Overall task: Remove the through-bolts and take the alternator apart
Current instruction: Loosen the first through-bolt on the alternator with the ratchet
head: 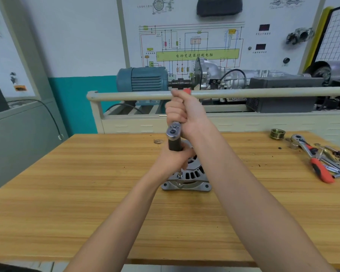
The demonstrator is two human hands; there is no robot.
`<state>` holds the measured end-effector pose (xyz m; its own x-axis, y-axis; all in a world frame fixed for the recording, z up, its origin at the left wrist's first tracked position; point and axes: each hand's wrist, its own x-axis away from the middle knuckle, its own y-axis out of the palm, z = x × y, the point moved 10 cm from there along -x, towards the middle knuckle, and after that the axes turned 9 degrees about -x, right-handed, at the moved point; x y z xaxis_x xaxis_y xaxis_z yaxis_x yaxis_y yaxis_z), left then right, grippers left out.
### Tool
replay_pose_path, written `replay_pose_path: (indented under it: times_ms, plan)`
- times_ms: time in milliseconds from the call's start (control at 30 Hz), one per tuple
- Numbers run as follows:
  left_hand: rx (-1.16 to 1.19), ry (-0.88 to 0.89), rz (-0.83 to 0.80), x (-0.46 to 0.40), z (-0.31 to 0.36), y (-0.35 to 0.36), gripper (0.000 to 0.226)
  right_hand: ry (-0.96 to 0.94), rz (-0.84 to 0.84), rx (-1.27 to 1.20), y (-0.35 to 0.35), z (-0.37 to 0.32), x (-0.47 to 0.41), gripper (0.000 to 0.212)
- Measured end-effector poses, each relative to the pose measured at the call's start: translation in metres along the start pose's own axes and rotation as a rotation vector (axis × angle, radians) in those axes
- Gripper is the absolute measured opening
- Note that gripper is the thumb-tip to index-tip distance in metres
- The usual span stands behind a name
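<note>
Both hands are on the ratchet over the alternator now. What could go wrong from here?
1. The alternator stands unclamped on the table; neither hand holds it, so torque may spin or tip it.
2. The right hand grips the ratchet handle high above the bolt on a long extension the left hand steadies; the socket could cam off and round the head.

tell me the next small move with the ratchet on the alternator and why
Probably swing the ratchet handle through a short arc to turn the bolt, keeping the socket pressed straight down. The right hand grips the red handle, the left hand holds the dark socket extension and steadies the alternator, which stands loose on the wooden table, so a hard pull could tip it.
</note>
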<state>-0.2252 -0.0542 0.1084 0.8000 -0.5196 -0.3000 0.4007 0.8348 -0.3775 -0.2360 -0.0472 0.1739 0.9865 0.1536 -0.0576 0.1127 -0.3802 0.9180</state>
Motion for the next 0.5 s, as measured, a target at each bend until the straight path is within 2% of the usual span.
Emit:
replay_pose_path:
  times_ms: [100,167,233,367,433,500]
  plan:
    - [0.020,-0.109,0.159,-0.007,-0.011,-0.012,0.035,-0.333,0.132,-0.054,-0.014,-0.032,0.008,0.045]
    - [0.013,-0.116,0.174,-0.007,-0.010,-0.010,0.028,-0.379,0.168,-0.057,-0.017,-0.038,0.014,0.045]
    - [-0.052,-0.076,0.104,-0.006,-0.005,-0.004,0.022,-0.273,0.152,-0.024,-0.017,-0.033,0.013,0.048]
    - [-0.104,0.084,-0.206,-0.002,0.017,0.011,0.033,0.138,0.002,0.064,-0.005,-0.005,0.008,0.049]
    - [-0.055,0.115,-0.248,0.001,0.022,0.014,0.034,0.263,-0.033,0.072,-0.001,0.008,0.008,0.049]
    - [0.012,0.078,-0.209,0.001,0.019,0.017,0.033,0.251,-0.024,0.067,-0.001,0.009,0.008,0.051]
